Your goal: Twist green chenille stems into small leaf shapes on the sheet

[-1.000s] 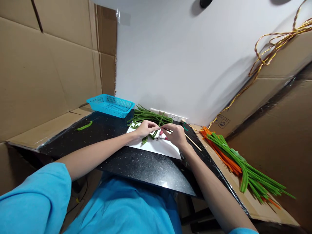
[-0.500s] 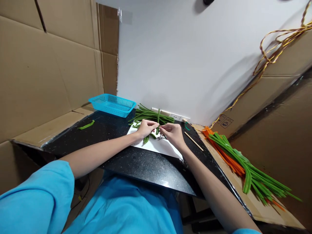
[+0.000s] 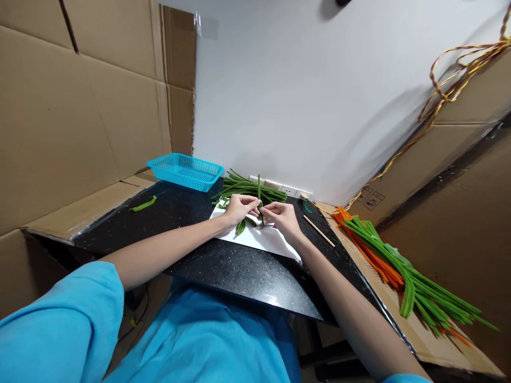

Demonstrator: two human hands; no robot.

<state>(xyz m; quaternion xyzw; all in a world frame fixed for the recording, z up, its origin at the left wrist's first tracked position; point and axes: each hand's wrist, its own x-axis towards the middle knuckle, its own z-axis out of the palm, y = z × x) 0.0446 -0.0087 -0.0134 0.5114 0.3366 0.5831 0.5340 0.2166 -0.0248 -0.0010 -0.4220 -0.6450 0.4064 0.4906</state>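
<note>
A dark green pipe cleaner (image 3: 259,186) stands upright between my hands, over a white sheet of paper (image 3: 263,242). My left hand (image 3: 240,208) pinches it from the left with thumb and forefinger. From the right, my right hand (image 3: 282,215) pinches the same stem slightly lower down. A bent, leaf-shaped green piece (image 3: 240,227) lies on the paper below my left hand. Something small and metallic, perhaps scissors, shows partly under my right fingers; I cannot make it out. Behind my hands lies a bundle of dark green pipe cleaners (image 3: 251,187).
A blue plastic basket (image 3: 207,186) stands at the back left of the black tabletop (image 3: 223,266). A green strip (image 3: 143,204) lies before it. Right of the paper is a thin wooden stick (image 3: 319,231). Orange (image 3: 377,260) and bright green pipe cleaners (image 3: 423,282) lie on cardboard at the right.
The lower end of the pipe cleaner, looped before, now hangs down straighter. My right fingers have shifted slightly around it. Both hands stay in nearly the same place.
</note>
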